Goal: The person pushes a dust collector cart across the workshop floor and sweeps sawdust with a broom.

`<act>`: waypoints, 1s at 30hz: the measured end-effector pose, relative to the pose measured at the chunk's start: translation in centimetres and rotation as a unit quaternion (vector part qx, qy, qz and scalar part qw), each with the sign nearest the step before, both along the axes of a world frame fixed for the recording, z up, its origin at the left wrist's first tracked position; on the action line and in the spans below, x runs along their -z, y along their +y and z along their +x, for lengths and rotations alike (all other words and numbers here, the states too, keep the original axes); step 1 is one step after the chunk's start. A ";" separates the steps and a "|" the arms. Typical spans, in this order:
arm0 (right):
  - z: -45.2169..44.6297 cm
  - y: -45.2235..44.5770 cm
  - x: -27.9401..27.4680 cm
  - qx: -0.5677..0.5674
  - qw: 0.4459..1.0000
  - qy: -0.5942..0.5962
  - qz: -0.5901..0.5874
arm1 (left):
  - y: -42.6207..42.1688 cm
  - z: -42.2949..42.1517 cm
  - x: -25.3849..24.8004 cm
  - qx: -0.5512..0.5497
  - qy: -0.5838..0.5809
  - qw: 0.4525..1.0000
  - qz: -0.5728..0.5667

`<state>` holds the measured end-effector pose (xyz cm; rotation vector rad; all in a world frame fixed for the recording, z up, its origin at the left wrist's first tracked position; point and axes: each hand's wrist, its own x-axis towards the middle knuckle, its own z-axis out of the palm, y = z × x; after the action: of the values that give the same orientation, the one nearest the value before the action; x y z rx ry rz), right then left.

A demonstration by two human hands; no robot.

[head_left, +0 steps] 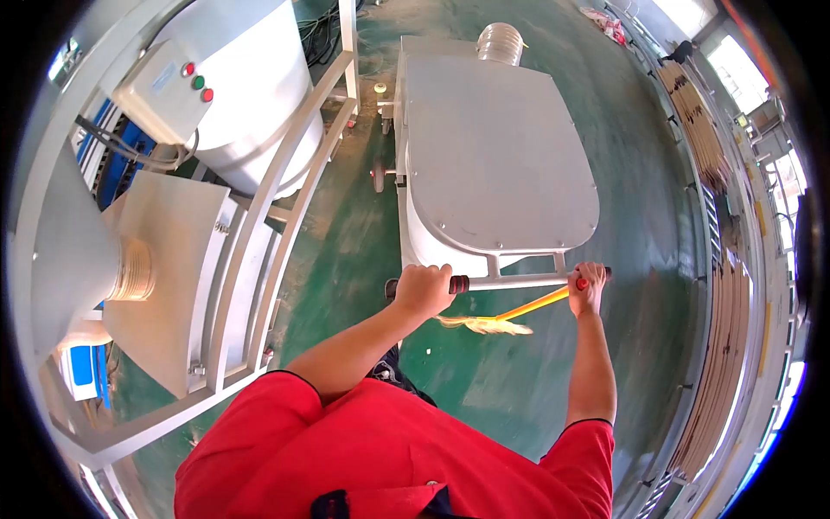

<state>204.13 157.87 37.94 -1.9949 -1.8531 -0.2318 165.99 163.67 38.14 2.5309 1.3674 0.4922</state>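
A grey wheeled machine [501, 147] with a flat metal cover stands in front of me. A handlebar [519, 281] with dark grips sticks out from its near end. My left hand [424, 291] is wrapped round the bar's left grip. At the right end, my right hand [588, 288] is closed on the bar. The yellow stick of a broom [534, 304] runs into that same hand, and a red end shows by the fingers. Below the bar hang the broom's pale bristles [488, 326], close to the green floor.
On the left, a white metal frame [298, 156] surrounds a white drum [259, 95] and a control box [164, 91] with red and green buttons. Stacked brown boards [722, 346] line the right side. A ribbed duct [500, 43] rises at the machine's far end.
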 end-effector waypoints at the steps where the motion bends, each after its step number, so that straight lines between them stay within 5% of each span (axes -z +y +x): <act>1: 0.9 2.0 -0.2 -0.001 1.000 -0.003 0.001 | 1.9 0.9 -0.1 -0.001 -0.003 1.000 0.004; 30: 16.0 56.1 -0.1 -0.058 0.997 -0.024 0.052 | 52.6 15.4 -2.6 -0.109 0.065 0.991 -0.049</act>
<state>220.15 213.96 38.00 -1.8213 -1.9376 -0.3371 181.40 216.24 40.75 2.3843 1.6840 0.2922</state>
